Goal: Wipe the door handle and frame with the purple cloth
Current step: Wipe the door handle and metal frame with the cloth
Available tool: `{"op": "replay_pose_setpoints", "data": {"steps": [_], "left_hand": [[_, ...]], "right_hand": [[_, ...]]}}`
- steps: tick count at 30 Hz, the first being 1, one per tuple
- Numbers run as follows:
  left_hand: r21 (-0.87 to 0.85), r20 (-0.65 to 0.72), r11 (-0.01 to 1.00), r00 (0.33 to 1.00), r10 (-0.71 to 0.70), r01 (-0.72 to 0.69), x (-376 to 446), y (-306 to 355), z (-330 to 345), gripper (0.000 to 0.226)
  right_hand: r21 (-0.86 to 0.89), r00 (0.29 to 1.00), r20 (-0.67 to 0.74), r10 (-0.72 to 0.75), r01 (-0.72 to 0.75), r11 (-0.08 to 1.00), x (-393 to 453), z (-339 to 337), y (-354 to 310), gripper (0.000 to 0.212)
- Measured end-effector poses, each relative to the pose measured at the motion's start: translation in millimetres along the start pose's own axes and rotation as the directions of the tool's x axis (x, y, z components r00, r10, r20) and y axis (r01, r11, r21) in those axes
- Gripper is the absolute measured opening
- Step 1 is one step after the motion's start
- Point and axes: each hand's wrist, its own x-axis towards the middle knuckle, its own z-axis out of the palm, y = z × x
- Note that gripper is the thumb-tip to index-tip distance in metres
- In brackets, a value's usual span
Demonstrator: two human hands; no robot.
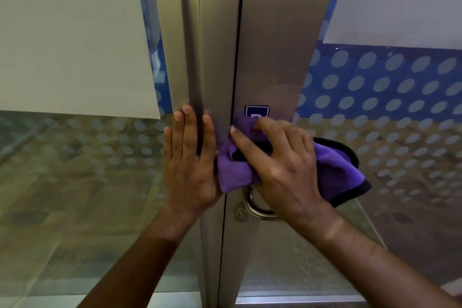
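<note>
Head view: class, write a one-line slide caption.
Right hand presses purple cloth over door handle; left hand rests flat on metal frame.

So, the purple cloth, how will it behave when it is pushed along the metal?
The purple cloth is probably floppy: it bunches under the right hand and its free corner droops. It looks plush and light, so it likely slides easily over the smooth door frame.

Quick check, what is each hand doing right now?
Left hand: open, fingers straight, flat against the door frame.
Right hand: fingers curled on the purple cloth, pressing it above the handle.
</note>
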Motion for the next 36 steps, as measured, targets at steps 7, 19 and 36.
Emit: {"op": "replay_pose_setpoints", "data": {"steps": [7,19,36], "left_hand": [[-0.014,-0.018,1.0,1.0,-0.004,0.004,0,-1,0,0.064],[-0.038,-0.025,0.999,1.0,-0.01,0.009,0,0,-1,0.064],[-0.002,-0.023,1.0,1.0,-0.003,0.003,0,-2,1,0.066]], "right_hand": [[0.005,0.994,0.106,0.016,-0.016,1.0,-27,-10,24,0.043],[0.028,0.969,0.238,-0.072,0.067,0.997,-24,-12,12,0.047],[0.263,0.889,-0.059,0.454,-0.424,0.866,-45,-62,50,0.053]]}}
